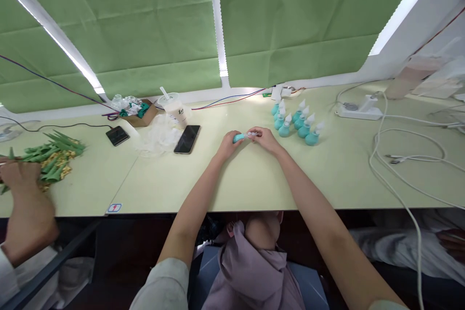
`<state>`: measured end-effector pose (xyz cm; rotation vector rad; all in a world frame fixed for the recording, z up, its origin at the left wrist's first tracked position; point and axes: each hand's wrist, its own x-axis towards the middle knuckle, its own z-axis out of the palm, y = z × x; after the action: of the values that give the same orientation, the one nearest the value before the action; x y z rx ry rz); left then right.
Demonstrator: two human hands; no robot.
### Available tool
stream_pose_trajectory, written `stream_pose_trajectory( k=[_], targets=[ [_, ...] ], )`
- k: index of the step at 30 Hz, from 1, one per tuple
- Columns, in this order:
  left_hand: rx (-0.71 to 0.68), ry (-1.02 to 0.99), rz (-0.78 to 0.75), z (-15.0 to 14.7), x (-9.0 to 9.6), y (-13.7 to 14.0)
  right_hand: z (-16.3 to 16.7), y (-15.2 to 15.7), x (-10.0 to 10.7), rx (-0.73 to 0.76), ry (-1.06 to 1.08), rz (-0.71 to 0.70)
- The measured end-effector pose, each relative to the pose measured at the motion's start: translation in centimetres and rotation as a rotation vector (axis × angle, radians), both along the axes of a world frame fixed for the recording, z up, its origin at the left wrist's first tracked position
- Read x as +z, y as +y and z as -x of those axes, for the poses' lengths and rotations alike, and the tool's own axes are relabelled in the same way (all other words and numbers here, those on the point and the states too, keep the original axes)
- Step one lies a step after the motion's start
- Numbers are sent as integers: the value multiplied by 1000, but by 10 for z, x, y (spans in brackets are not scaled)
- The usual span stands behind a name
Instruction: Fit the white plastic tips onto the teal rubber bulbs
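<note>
1. Just right of the black phone [187, 139], in the head view, the left hand [228, 145] grips a teal bulb [238, 138], its fingers curled round the body, at the pale yellow table [254, 184].
2. A little farther right of the phone, the right hand [267, 140] pinches a small clear tip [251, 134] at the bulb's inner end; whether the two pieces are joined cannot be told at this size.
3. Well to the right of the phone, past both hands, more bulbs [284, 130] of the same teal stand upright in two rows, with whitish pointed tops.
4. Behind the phone and slightly left stands a cup [176, 110] with a straw; a crumpled clear bag [160, 135] lies just left of the phone.
5. Farther left of the phone are a cardboard box [143, 117] filled with green and whitish scraps, and a dark device [117, 136] with a cable at its back.
6. Far left of the phone, another person's hand [20, 173], blurred, is at a pile of green and yellow pieces [54, 155].
7. Far right of the phone lies a white power strip [359, 112], with white cables [417, 157] looping nearby.
</note>
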<state>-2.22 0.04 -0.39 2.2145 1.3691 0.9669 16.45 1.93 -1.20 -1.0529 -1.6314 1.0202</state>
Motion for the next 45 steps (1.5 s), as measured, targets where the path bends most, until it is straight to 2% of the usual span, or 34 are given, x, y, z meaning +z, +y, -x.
stream_pose_trajectory(
  k=[10, 19, 29, 38, 41, 45],
  targets=[
    [49, 35, 24, -4, -1, -5, -3, -1, -1, 16, -66, -14],
    [77, 64, 45, -7, 0, -8, -4, -6, 6, 87, -188, -106],
    [89, 31, 35, -10, -1, -8, -2, -9, 8, 87, -99, -19],
    [83, 64, 44, -12, 1, -11, 1, -13, 9, 68, -121, 1],
    [81, -16, 70, -14, 2, -10, -1, -9, 10, 56, -116, -5],
    [18, -345, 197, -17, 0, -1, -4, 0, 12, -49, -47, -92]
  ],
)
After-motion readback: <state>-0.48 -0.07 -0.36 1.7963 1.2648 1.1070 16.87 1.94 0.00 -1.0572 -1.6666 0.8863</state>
